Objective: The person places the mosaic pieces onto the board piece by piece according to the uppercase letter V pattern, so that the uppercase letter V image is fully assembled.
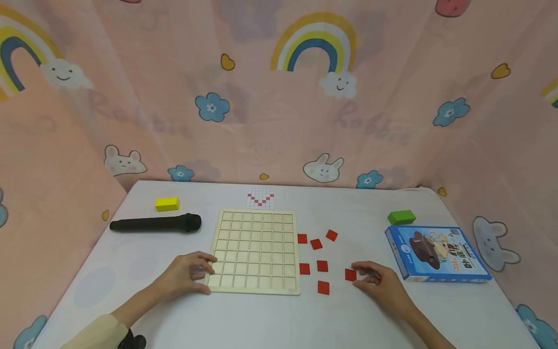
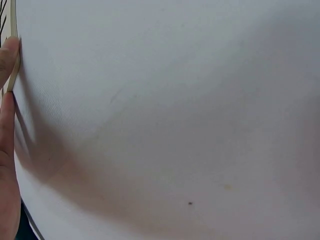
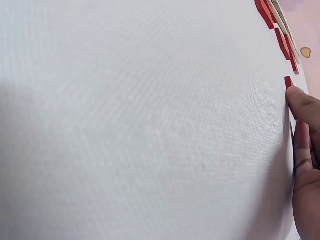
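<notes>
- Left hand [image 1: 185, 276] is resting at the near-left corner of the grid board [image 1: 255, 251], fingers curling round its edge.
- Right hand [image 1: 378, 283] is pinching a red tile [image 1: 350, 275] lying on the bench [image 1: 270, 315] — right of the board.
- Other red tiles [image 1: 322, 265] are lying scattered between board and hand.

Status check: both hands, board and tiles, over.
Left hand holds wooden grid board by its near-left corner. Right hand pinches one red tile. Six more red tiles loose beside board. Board cells empty, nothing blocking.
</notes>
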The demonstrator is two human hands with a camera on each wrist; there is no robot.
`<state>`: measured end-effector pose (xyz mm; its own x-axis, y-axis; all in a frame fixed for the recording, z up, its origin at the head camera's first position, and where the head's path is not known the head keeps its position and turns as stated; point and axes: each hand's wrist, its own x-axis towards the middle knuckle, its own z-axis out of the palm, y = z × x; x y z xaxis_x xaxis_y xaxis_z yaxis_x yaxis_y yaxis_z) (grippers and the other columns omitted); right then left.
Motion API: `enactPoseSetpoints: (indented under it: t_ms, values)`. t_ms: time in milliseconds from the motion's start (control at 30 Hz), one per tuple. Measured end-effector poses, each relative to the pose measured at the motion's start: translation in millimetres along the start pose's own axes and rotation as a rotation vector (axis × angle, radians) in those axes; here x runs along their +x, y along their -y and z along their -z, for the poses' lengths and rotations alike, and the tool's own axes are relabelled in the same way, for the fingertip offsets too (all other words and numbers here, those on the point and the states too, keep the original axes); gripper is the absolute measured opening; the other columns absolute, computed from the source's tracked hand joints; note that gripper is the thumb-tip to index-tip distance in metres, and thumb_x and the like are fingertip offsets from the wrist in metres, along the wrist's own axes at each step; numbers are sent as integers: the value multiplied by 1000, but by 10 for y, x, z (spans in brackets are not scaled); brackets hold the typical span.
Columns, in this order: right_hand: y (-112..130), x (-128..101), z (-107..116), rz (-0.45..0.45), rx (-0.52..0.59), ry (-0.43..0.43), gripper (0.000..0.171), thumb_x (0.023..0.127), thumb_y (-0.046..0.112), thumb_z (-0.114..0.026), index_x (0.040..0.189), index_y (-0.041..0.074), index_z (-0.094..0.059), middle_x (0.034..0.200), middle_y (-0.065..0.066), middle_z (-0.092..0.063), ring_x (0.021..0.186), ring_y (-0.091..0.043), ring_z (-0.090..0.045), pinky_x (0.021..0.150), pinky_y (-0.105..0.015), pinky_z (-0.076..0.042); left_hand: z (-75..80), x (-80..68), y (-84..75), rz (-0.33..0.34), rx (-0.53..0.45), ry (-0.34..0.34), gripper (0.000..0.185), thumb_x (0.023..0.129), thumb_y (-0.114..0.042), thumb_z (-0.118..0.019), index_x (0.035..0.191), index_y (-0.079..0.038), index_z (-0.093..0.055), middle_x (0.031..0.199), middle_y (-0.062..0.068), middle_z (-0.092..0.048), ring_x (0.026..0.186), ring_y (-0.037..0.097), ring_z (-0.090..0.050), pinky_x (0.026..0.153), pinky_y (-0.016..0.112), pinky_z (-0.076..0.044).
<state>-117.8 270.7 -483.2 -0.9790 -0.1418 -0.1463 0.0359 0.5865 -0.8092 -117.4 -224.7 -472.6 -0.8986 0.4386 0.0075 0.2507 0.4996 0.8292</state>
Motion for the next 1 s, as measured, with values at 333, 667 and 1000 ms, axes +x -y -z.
enactPoseSetpoints:
  t_ms: [333,667,1000]
  values:
    - [-77,39,2,83,12,-46,33,83,11,-74,114,4,-66,108,-9,-67,90,-14,-61,78,-14,-54,-20,1,14,-5,56,-13,34,59,-22,-90,85,-14,-69,118,9,-63,115,39,-53,80,18,-55]
    - [128,10,-179,-30,-9,-171,33,84,7,-73,116,4,-67,109,-10,-68,92,-20,-63,79,-13,-53,22,20,3,34,-1,12,37,57,-17,-91,85,-10,-68,116,12,-61,113,40,-54,78,18,-55]
    - [349,-27,-299,-38,31,-236,34,85,2,-71,118,4,-66,115,-12,-67,101,-27,-64,87,-27,-55,37,125,-21,59,16,53,37,56,-13,-92,82,-9,-66,113,13,-62,109,39,-57,75,16,-55]
